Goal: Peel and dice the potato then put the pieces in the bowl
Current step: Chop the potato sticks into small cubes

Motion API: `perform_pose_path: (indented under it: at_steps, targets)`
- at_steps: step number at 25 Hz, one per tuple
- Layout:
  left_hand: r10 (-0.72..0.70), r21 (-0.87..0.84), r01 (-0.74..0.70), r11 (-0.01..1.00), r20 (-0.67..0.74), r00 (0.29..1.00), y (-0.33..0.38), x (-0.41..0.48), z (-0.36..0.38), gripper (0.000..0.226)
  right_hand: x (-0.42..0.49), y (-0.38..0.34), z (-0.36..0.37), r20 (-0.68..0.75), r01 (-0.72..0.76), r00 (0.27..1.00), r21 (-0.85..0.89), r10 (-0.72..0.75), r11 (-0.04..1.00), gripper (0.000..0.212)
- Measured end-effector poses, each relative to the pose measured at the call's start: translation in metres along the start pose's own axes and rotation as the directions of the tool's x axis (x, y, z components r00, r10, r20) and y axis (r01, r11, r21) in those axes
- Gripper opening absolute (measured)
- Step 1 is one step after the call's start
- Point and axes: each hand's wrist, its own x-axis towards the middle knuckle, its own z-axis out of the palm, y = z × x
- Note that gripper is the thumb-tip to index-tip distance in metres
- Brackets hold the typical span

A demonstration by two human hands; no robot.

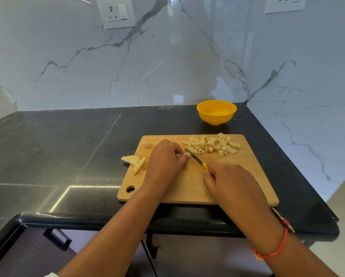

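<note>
Down at the front, a dark cabinet handle (57, 239) is showing under the black counter (67, 146), and an orange thread band (275, 250) is being worn on the right wrist. A wooden cutting board (237, 176) is sitting on the counter, pretty much at its near edge, with the hanging hole at the near left corner.

On the board, a small knife (195, 158) is being gripped by the right hand (231, 182). The fingers are wrapped tight round the yellow handle, so only a bit of it is peeking out. The blade is being angled up and to the left, with its tip ending right at the left hand's fingertips.

The left hand (165, 160) is being held knuckles-up with the fingers curled down, and a pale potato strip (184, 155) is being pinched against the board just beside the blade. Most of that strip is being hidden by the fingers, tbh, so its shape can't be made out.

At the board's left edge, one potato wedge (130, 159) is hanging over onto the counter, and a second wedge (139, 165) is lying just beside it. A small brownish scrap (148, 145) is sitting near the far left corner.

The diced pieces (213, 144) are being kept in a loose heap along the far right of the board. Just behind the board, not touching it, a yellow bowl (216, 111) is standing upright near the marble wall (167, 56). Two white wall sockets (115, 13) are showing up top.
</note>
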Motion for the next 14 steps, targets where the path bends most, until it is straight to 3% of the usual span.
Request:
perform_pose_path:
  at_steps: [8,14]
  targets:
    - [0.004,-0.02,-0.004,1.0,-0.009,1.0,-0.003,-0.001,-0.001,0.014,-0.028,0.009,-0.014,-0.028,-0.007,1.0,-0.07,0.005,0.997,0.036]
    - [-0.024,-0.062,0.024,0.998,0.002,1.0,-0.005,-0.003,-0.005,0.019,-0.011,-0.003,-0.003,-0.134,-0.001,0.991,0.054,0.008,0.999,0.033]
